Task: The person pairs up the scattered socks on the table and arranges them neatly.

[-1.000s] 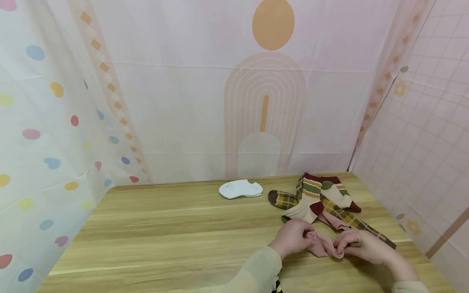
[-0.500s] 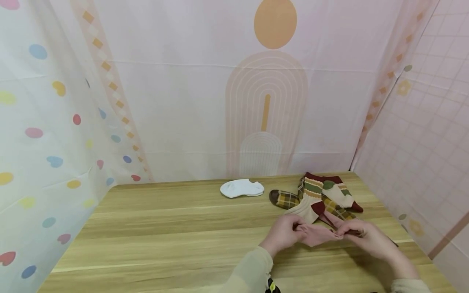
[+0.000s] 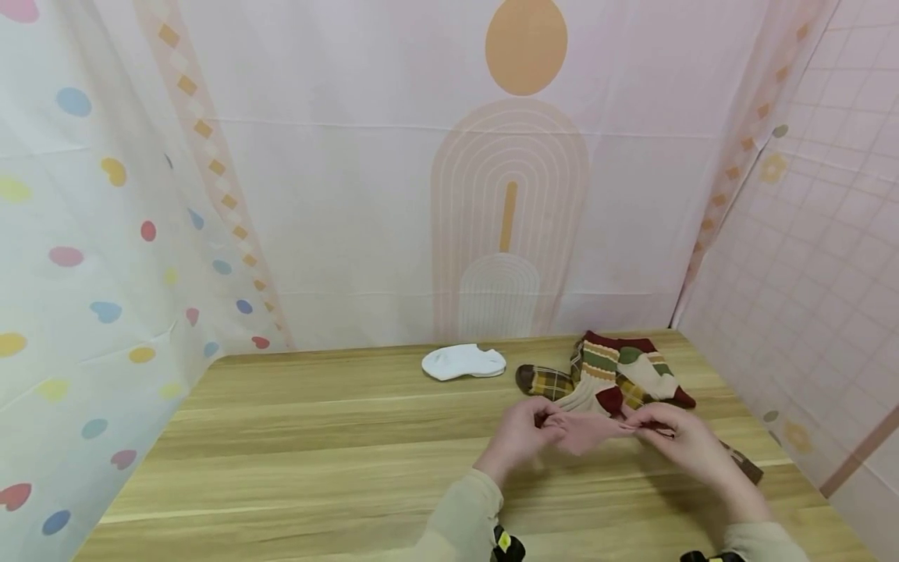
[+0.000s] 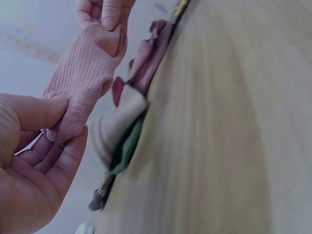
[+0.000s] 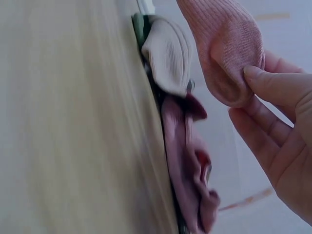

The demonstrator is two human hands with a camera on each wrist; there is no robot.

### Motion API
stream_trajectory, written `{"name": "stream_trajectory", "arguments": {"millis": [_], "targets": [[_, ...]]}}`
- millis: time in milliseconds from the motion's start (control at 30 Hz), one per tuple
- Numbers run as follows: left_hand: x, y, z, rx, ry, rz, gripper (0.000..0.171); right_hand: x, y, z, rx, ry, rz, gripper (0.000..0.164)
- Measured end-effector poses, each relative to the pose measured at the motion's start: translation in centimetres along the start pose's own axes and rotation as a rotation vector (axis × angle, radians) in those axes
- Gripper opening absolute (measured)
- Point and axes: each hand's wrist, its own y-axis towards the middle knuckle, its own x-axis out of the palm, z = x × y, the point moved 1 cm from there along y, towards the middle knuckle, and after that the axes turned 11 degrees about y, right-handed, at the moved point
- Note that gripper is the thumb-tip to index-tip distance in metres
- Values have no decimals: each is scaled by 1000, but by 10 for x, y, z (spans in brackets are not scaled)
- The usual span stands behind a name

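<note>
Between both hands a ribbed pink sock (image 3: 586, 432) is stretched sideways, lifted above the table. The left hand (image 3: 522, 432) pinches one end between thumb and fingers, plainly seen in the left wrist view, where the sock (image 4: 80, 80) hangs between the hands. At the other end, the right hand (image 3: 677, 441) pinches the rounded part of the sock (image 5: 229, 53) with thumb and fingertips. Behind the hands lies a pile: a cream sock with a dark red heel (image 3: 597, 375), its mate (image 3: 649, 371), brown plaid socks (image 3: 551, 382) and a second pink sock (image 5: 183, 161), mostly hidden in the head view.
A pair of white low-cut socks (image 3: 463, 362) lies near the back edge of the wooden table (image 3: 302, 437), left of the pile. Patterned cloth hangs behind (image 3: 351, 195) and along both sides of the table.
Both hands have lifted the pink sock off the tabletop and shifted it up and slightly left in the head view. It has been straightened from a bunched shape. The other socks stay put.
</note>
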Motion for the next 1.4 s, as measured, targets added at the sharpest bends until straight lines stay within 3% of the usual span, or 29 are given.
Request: {"name": "stream_trajectory", "arguments": {"millis": [167, 333, 600, 867, 1133, 1300, 1400], "targets": [[-14, 0, -4, 19, 20, 34, 12, 8, 13, -3, 105, 29, 10, 32], [-27, -2, -10, 13, 61, 66, 11, 18, 26, -3, 91, 7, 15, 33], [-46, -6, -14, 31, 158, 129, 10, 35, 44, -5, -20, 21, -2, 34], [-64, -11, -20, 128, 391, 214, 13, 54, 57, -4, -172, -15, -66, 35], [-76, -20, -30, 179, 503, 166, 18, 75, 62, 0, -205, -26, -150, 35], [-79, -25, -37, 165, 511, 119, 16, 82, 62, 4, -147, -39, -244, 33], [-81, -29, -42, 165, 514, 97, 15, 82, 61, 3, -96, -56, -257, 29]]}}
